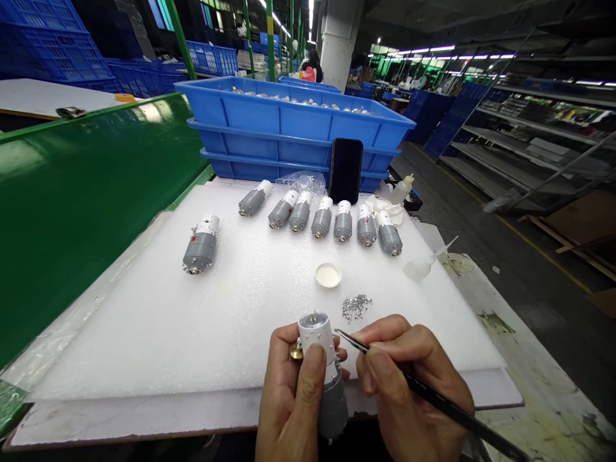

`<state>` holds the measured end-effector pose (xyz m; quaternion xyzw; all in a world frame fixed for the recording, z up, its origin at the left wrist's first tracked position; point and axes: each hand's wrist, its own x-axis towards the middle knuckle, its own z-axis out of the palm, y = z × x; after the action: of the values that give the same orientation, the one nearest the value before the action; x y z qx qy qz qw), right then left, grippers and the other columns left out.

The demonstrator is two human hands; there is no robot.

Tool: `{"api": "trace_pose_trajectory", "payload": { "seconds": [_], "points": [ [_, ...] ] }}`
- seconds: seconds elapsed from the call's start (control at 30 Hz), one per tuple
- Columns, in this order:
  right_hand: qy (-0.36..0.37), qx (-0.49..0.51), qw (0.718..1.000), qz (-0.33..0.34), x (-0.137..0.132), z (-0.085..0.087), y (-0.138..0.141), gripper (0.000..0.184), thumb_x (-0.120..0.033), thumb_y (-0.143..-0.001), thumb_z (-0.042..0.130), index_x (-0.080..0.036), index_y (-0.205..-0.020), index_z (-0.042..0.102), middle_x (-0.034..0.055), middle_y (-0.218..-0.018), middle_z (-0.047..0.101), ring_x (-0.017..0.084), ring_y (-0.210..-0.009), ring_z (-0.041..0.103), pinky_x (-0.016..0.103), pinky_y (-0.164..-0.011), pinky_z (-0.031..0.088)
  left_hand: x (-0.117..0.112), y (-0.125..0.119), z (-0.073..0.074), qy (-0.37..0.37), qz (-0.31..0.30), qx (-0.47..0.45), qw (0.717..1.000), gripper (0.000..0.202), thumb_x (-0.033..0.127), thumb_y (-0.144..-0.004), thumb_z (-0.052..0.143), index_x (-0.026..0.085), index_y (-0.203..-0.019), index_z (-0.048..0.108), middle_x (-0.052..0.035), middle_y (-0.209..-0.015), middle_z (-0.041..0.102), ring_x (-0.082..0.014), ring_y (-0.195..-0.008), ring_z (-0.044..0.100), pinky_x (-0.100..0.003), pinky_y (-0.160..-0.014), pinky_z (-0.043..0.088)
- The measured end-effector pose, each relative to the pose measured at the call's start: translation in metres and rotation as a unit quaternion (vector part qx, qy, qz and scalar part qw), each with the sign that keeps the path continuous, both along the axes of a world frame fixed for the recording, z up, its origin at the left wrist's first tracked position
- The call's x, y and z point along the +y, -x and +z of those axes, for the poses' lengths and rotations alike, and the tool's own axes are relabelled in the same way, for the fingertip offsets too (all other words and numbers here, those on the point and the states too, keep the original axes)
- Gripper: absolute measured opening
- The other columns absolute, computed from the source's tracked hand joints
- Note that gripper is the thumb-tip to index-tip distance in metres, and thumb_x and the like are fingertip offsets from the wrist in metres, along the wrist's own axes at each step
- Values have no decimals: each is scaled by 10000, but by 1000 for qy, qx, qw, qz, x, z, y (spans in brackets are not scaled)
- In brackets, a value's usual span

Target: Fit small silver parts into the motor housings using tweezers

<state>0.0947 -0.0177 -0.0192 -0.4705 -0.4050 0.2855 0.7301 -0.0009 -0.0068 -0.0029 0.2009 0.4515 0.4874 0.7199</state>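
My left hand is wrapped round a grey and white spacecraft model, holding it tilted with its white end up. A small gold disc shows at the model's left side, by my fingers. In my right hand is a pair of slim black tweezers, gripped like a pen. Their tip is close to the upper right side of the white section; whether it touches or holds a tiny part I cannot tell. Just beyond lie a pile of tiny silvery parts and a shallow round dish of whitish stuff.
White foam sheet covers the table. Several similar models lie in a row at the back, and one model lies left. Behind them stand a phone and stacked blue crates. A squeeze bottle is at back right.
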Motion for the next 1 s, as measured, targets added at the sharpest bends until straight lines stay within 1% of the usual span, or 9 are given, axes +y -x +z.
{"api": "trace_pose_trajectory", "payload": {
  "seconds": [0.1,0.2,0.33,0.43,0.6,0.7,0.83,1.0],
  "points": [
    [-1,28,1000,-4,0,-2,4,143,-281,-938,714,-247,-808,666,9,-852,688,82,-519,548,227,-468,469,0,0,-2,-15,6,13,1000,314,460,-862,765,237,-1000,592,-31,-926,725,-209,-848,672,-309,-727,514],
    [-5,29,999,-13,0,-3,7,158,-303,-939,712,-250,-799,661,0,-835,684,78,-492,525,226,-438,442,0,0,-2,-20,6,25,999,339,473,-849,773,236,-992,578,-45,-923,724,-224,-849,672,-311,-680,508],
    [6,20,999,-28,1,-5,10,150,-277,-939,699,-258,-799,649,-4,-856,684,82,-507,525,232,-486,491,0,1,-2,-28,0,30,999,344,490,-849,768,243,-989,575,-43,-889,720,-236,-880,663,-293,-645,496],
    [2,12,999,-33,2,-3,9,148,-248,-928,702,-252,-789,652,-7,-845,691,74,-515,521,214,-520,515,0,1,-2,-28,2,33,999,349,490,-839,778,245,-992,582,-40,-892,720,-230,-866,658,-291,-652,495],
    [-4,-15,1000,-15,3,6,3,162,-237,-904,725,-233,-752,671,-4,-790,714,62,-494,535,179,-485,503,0,2,-4,-19,6,50,999,323,476,-845,772,242,-980,594,-29,-872,724,-197,-749,644,-305,-689,498],
    [-4,-20,1000,-12,2,5,3,158,-222,-905,721,-233,-755,673,-7,-791,709,63,-508,541,174,-493,503,0,1,-6,-23,16,75,997,314,474,-841,775,245,-974,605,-17,-824,713,-189,-729,628,-302,-707,498],
    [4,-8,1000,-21,-1,-1,4,132,-227,-915,714,-244,-794,664,-15,-826,700,60,-524,518,174,-520,500,-1,1,-6,-26,10,71,997,341,504,-838,765,248,-984,592,-22,-867,714,-179,-702,620,-306,-675,505],
    [1,-29,999,-17,1,3,2,154,-224,-901,716,-228,-757,662,-15,-785,698,59,-513,538,170,-494,491,-1,1,-5,-35,2,100,994,357,536,-851,734,254,-994,570,0,-866,700,-170,-715,620,-300,-683,507]
  ]
}}
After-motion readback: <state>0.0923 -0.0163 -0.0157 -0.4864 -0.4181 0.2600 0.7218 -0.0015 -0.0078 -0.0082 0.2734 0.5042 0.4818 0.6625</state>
